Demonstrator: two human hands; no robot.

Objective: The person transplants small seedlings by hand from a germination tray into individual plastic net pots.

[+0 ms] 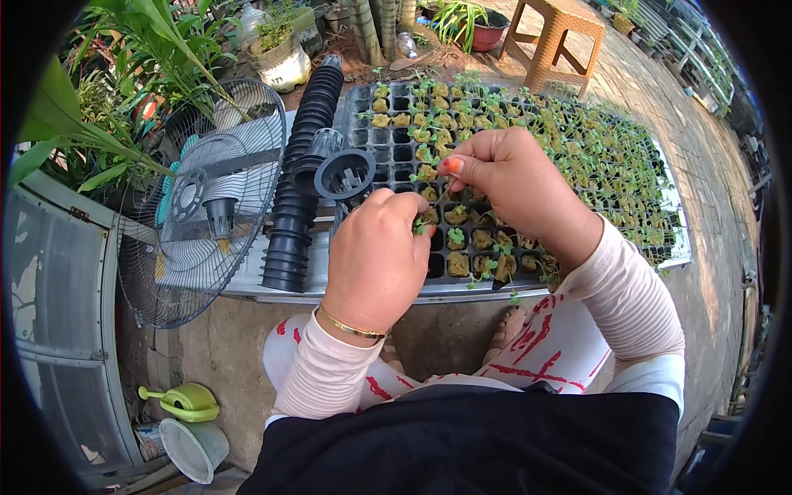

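My left hand [373, 256] is closed, with thumb and forefinger pinched at a small green seedling [422, 224] above the seedling tray [435, 266]. My right hand [521, 181] is pinched too, a little higher and to the right; a thin, stem-like piece seems to run down from its fingertips, too small to make out. Beneath both hands, tray cells hold brownish sponge plugs [458, 264] with sprouts. Just left of the tray sits a black net cup [345, 175], and past it lies a long stack of black net cups [290, 223].
A wire fan guard [202, 202] with a single net pot [220, 218] on it lies at the table's left. Behind stand a woven-pattern stool [554, 41] and potted plants. A green watering can [188, 402] and a bucket [194, 450] are on the floor at lower left.
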